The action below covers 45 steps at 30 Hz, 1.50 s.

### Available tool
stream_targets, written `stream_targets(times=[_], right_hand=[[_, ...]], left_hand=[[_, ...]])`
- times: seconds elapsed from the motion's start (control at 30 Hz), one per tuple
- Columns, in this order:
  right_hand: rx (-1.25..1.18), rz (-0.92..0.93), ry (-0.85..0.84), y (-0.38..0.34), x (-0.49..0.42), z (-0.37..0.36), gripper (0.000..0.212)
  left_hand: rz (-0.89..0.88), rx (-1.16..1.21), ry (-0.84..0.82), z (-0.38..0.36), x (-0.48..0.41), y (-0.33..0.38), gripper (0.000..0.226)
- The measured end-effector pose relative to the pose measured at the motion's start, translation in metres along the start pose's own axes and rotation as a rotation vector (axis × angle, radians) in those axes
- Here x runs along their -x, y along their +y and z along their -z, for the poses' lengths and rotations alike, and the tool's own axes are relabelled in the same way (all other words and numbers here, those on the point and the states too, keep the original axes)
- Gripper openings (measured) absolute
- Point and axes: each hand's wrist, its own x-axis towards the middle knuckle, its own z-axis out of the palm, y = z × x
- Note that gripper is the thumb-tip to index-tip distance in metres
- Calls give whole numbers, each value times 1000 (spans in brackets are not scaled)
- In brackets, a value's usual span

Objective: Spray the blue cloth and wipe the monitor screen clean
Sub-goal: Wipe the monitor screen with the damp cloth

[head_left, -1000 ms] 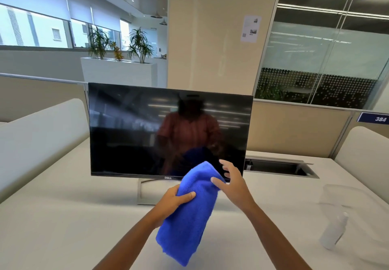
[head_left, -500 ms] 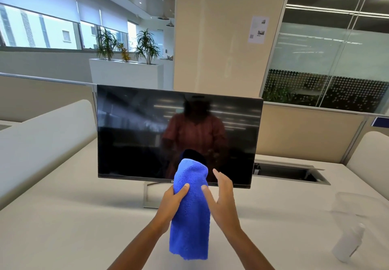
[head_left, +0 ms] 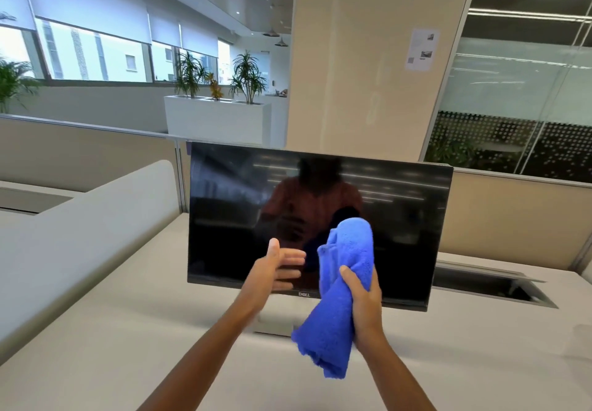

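From my end the biggest thing is the one desk (head_left: 96, 346), a smooth, matte, pale beige top. On it stands a single monitor (head_left: 230, 218): a flat, thin-bezelled rectangle on a metal foot, with a glossy black screen that reflects ceiling lights and a figure in red. Behind it I count one white box planter (head_left: 217, 122) with three spiky plants, and to the right one rectangular hatch (head_left: 480, 285) sunk into the desk, its lid tilted up. There is one blue cloth (head_left: 330, 330), fluffy microfibre, bunched into a soft roll. It is held upright in front of the lower right part of the screen, its rounded top over the glass and its loose end hanging toward the desk; I cannot tell whether it touches the screen. I see two bare hands. The right hand (head_left: 368, 298) grips the cloth round its middle, fingers curled. The left hand (head_left: 269, 269) is just beside it and apart from the cloth, holding nothing, fingers straight and thumb raised, slightly blurred.
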Motion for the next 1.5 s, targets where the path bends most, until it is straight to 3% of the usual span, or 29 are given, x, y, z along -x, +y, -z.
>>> stream_targets(times=[0.07, 0.2, 0.3, 0.4, 0.53, 0.67, 0.77, 0.97, 1.23, 1.5], right_hand=[[99, 141, 78, -10, -7, -9, 39], [396, 583, 249, -33, -20, -34, 54], [658, 835, 352, -50, -42, -56, 59], [895, 956, 438, -61, -66, -73, 61], [1170, 896, 512, -60, -92, -92, 64], [1316, 832, 499, -39, -102, -100, 67], [1248, 847, 562, -36, -110, -93, 63], [1057, 913, 659, -33, -127, -96, 51], [1024, 973, 760, -14, -125, -156, 46], [1156, 1054, 688, 6, -109, -223, 44]], left_hand=[[-123, -87, 160, 22, -7, 5, 47], [-448, -509, 459, 75, -19, 18, 29], [-512, -667, 544, 112, -35, 33, 31], [-497, -764, 615, 142, -53, 50, 38], [-486, -804, 625, 171, -79, 71, 45], [-444, -575, 507, 184, -99, 78, 48], [-439, -430, 391, 188, -109, 75, 46], [-448, -47, 336, 191, -117, 81, 36], [-471, 87, 284, 196, -127, 74, 33], [-493, 175, 299, 192, -137, 65, 33]])
